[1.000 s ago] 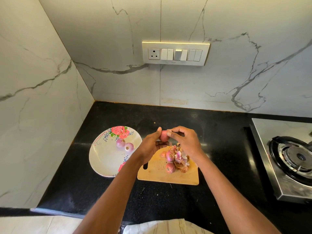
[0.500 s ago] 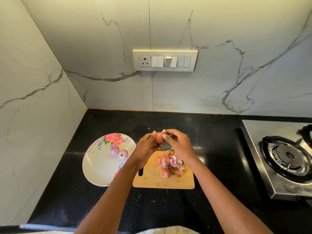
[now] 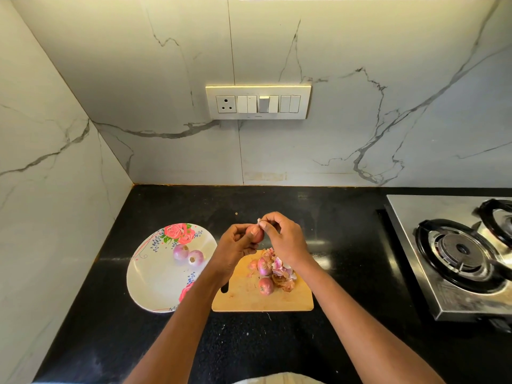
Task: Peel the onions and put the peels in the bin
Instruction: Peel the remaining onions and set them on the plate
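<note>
Onion [image 3: 255, 233] held above the far edge of the board [image 3: 249, 299], gripped in curled left hand [image 3: 235, 245] fingers. Right hand [image 3: 285, 239] fingers pinching a peel [image 3: 260, 221] at its top. On the board: two onions [image 3: 265, 285] beside a peel pile [image 3: 282, 274]. Left, on the desk [image 3: 346, 217]: plate [image 3: 155, 284] with two peeled onions [image 3: 188, 254]. Stove [image 3: 457, 250] far right.

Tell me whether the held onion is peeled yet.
Partly: the left hand grips the onion while the right hand pinches a peel scrap.
</note>
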`<state>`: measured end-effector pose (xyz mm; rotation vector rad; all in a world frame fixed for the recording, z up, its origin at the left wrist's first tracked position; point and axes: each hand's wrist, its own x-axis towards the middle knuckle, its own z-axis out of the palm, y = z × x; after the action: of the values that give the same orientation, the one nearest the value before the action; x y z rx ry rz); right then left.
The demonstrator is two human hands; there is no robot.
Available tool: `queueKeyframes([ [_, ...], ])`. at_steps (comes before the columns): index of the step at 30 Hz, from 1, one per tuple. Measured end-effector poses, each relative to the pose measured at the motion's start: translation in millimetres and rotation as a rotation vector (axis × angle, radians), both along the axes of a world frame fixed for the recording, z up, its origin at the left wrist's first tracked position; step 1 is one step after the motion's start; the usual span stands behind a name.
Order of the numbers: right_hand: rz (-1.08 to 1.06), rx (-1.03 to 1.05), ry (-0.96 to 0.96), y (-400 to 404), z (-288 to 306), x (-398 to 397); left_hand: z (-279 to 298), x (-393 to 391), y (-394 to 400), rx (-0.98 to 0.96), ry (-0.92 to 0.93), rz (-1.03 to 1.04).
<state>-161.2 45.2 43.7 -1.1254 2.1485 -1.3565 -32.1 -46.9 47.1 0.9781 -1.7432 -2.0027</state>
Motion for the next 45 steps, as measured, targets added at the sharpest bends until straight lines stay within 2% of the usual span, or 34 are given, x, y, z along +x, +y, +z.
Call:
queueKeyframes([
  [4,-0.004,0.05,-0.093,7,-7,0,-1,1,1,0.011,-0.02,-0.034],
  [8,0.053,0.016,-0.211,6,-3,-1,5,4,-5,0.101,0.03,0.038],
  [11,0.126,0.036,-0.16,3,0,-3,8,5,-8,0.101,0.046,0.044],
  [18,0.02,-0.077,-0.119,4,3,-8,12,-6,-3,0.085,0.045,0.029],
  [23,0.023,-0.055,-0.044,3,5,-8,16,-2,-4,0.091,0.048,-0.018],
  [30,0.015,-0.033,-0.092,6,4,-8,13,-2,-2,0.109,-0.007,0.016],
  [39,-0.102,-0.012,-0.181,11,-2,-10,11,-1,-2,0.212,0.029,0.053],
  [41,-0.107,0.032,-0.152,15,-5,-15,11,0,-1,0.229,0.038,0.079],
  [45,0.072,0.341,0.031,25,-20,-20,12,2,-2,0.227,0.038,0.109],
])
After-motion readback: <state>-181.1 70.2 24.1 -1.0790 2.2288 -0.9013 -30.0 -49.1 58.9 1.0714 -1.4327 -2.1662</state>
